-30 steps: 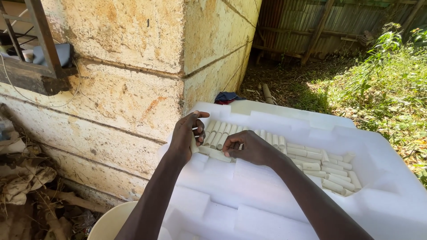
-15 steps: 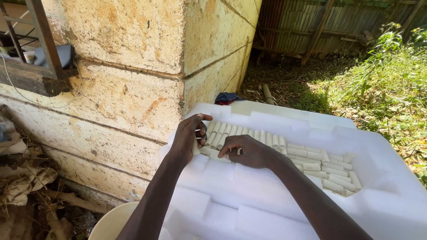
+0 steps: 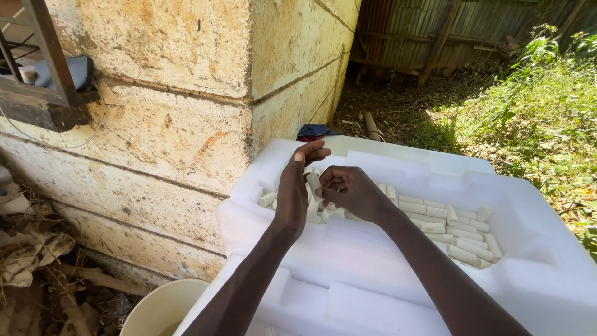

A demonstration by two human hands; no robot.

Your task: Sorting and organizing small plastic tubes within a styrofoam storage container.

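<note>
Both hands over white foam tray [image 3: 385,261]. Left hand [image 3: 295,193] & right hand [image 3: 351,190] pinch one pale short cylinder [image 3: 314,182] betw. fingers, long axis near upright; more cylinders [image 3: 448,227] lie in tray recess, to right.

Foam tray [image 3: 398,292] fills the lower right, set against the corner of a block wall [image 3: 186,124] on its left. Cylinders [image 3: 435,221] lie in rows in the tray's recess, running from centre to right. Left hand [image 3: 293,193] and right hand [image 3: 351,193] sit side by side above the recess's left end, w/ one cylinder piece [image 3: 314,182] between them. Bucket [image 3: 165,308] stands below the tray's left edge, at the wall's foot. Window ledge [image 3: 43,99] upper left on the wall. Cloth [image 3: 314,131] lies behind the tray; grass [image 3: 535,118] to the right, fence [image 3: 448,31] behind
</note>
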